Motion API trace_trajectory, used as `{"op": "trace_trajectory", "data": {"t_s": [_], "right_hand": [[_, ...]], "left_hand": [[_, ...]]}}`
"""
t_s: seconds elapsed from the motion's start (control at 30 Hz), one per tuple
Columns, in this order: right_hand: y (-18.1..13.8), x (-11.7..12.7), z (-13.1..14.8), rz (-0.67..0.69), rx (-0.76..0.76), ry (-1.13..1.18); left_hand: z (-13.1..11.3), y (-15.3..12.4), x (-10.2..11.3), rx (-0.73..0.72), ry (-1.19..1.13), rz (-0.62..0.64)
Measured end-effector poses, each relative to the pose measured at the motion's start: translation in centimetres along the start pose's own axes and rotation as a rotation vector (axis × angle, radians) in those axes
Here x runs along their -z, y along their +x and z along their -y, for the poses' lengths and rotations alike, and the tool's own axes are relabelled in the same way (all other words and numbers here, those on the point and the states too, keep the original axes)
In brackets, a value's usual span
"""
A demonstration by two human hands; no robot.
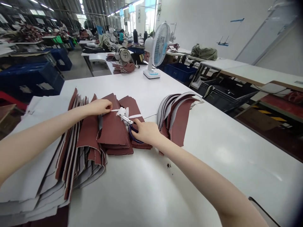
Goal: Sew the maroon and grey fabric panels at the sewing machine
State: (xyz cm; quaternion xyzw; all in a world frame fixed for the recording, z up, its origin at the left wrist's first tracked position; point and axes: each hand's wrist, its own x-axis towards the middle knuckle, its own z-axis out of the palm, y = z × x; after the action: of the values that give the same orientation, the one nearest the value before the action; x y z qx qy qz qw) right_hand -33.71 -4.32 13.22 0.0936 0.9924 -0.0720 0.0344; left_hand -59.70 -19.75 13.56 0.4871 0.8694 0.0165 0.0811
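My right hand (146, 130) grips a pair of scissors (132, 132) with dark blue handles. Its metal blades point left into a white fabric tie (121, 112) that lies bunched on a stack of reddish-brown panels (112, 129). One end of the tie is pinched in the fingers of my left hand (100, 107), which pulls it out to the left. Beside that stack lies a second brown stack (132, 107) with a white band across it. Whether the blades are closed on the tie, I cannot tell.
At left, many folded brown and white panels (68, 148) spread over the white table (189, 189). Curved panels (177, 119) lie to the right. A fan (157, 47) and a sewing machine (124, 55) stand farther back. Dark scraps (169, 165) lie near my right forearm.
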Motion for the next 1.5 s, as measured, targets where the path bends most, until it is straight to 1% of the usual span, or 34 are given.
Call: {"op": "trace_trajectory", "data": {"t_s": [0.07,0.17,0.33,0.47,0.57,0.67,0.77,0.83,0.9,0.97,1.03,1.1,1.2,1.27,1.4,1.5], "right_hand": [[1.3,0.0,0.8,-0.06,0.019,-0.081],[2.8,0.2,1.6,-0.097,0.031,-0.204],[4.5,0.6,2.9,-0.105,0.041,-0.281],[5.8,0.4,3.8,-0.039,0.038,-0.283],[5.2,0.2,3.4,-0.028,0.041,-0.274],[2.5,0.1,1.9,-0.073,0.007,-0.274],[-1.5,0.0,-0.3,-0.047,-0.071,-0.256],[-3.7,-0.2,-1.7,-0.005,-0.128,-0.234],[-5.1,-0.6,-2.9,0.018,-0.182,-0.236],[-5.6,-1.2,-3.6,0.024,-0.234,-0.277],[-5.5,-1.7,-4.0,0.025,-0.275,-0.327],[-5.1,-2.2,-4.1,0.02,-0.293,-0.361],[-4.4,-2.7,-3.9,-0.006,-0.287,-0.384],[-3.8,-2.8,-3.8,-0.025,-0.265,-0.382],[-2.1,-3.1,-3.3,-0.058,-0.238,-0.372],[-0.2,-3.0,-2.8,-0.062,-0.224,-0.37]], "left_hand": [[0.0,-0.2,0.0,0.002,-0.008,-0.045],[0.3,-0.4,-0.1,0.0,-0.029,-0.086],[0.8,-0.5,-0.5,-0.044,-0.048,-0.143],[0.9,-0.6,-1.0,-0.053,-0.047,-0.162],[1.2,-0.8,-1.2,-0.051,-0.044,-0.171],[1.1,-1.1,-0.9,-0.052,-0.042,-0.183],[-0.5,-1.2,-0.2,-0.091,-0.038,-0.224],[-2.7,-0.9,0.1,-0.188,-0.004,-0.25],[-5.5,0.0,-0.1,-0.313,0.075,-0.223],[-8.3,1.4,-0.9,-0.379,0.156,-0.165],[-10.5,2.8,-2.1,-0.368,0.196,-0.137],[-11.8,4.1,-3.6,-0.339,0.215,-0.137],[-12.1,5.3,-5.2,-0.305,0.223,-0.136],[-11.7,5.6,-5.6,-0.277,0.218,-0.131],[-10.8,5.5,-5.1,-0.233,0.205,-0.113],[-10.8,5.2,-4.6,-0.227,0.196,-0.093]]}}
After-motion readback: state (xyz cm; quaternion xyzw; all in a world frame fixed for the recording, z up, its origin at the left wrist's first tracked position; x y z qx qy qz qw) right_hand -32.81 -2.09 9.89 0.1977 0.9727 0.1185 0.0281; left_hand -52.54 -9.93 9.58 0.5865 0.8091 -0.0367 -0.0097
